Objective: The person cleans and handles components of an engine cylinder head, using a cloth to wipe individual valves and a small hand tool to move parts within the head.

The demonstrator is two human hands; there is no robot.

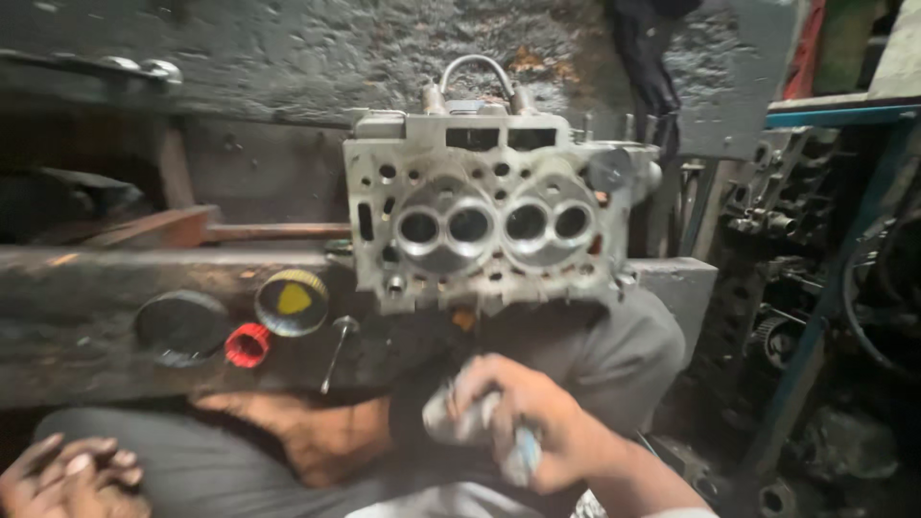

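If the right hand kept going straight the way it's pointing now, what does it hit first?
The right hand, closed on a blurred whitish cloth or small bottle, points up and left. It would probably meet the dark rag below the cylinder head first; depth is unclear.

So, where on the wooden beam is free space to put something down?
The beam is bare left of the black round lid. Between that lid and the cylinder head it is crowded: yellow-centred tin, red cap, valve. The right hand grips a rag below.
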